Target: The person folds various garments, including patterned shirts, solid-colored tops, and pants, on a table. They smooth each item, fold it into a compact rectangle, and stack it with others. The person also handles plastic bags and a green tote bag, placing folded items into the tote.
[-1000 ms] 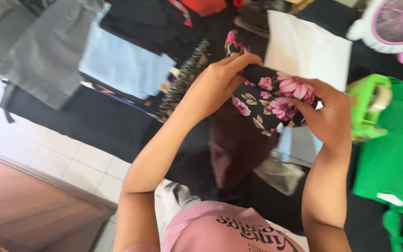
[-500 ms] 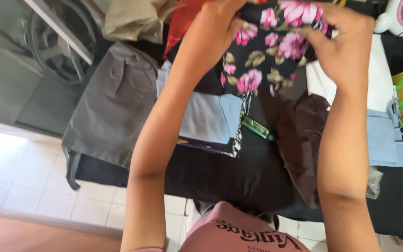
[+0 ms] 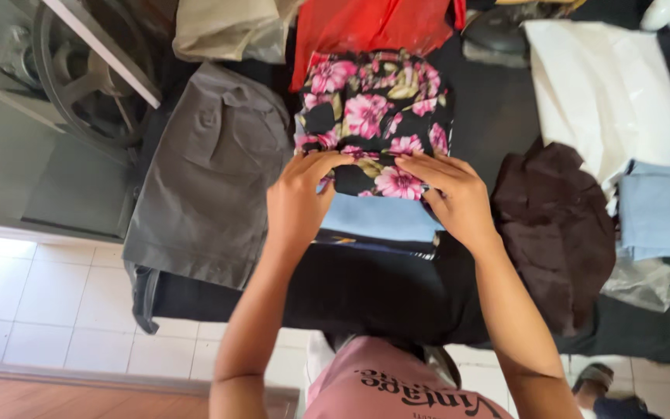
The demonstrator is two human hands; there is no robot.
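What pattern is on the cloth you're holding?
Pink flowers on black, on the folded cloth; the head view shows it.

We find little free room: a grey garment crowds the left, a brown garment the right; only the dark cloth nearest us lies bare.

The black folded cloth with pink flowers looks soft and matt; the grey woven shorts matt too; the red sheet slightly glossy; the pale floor tiles smooth.
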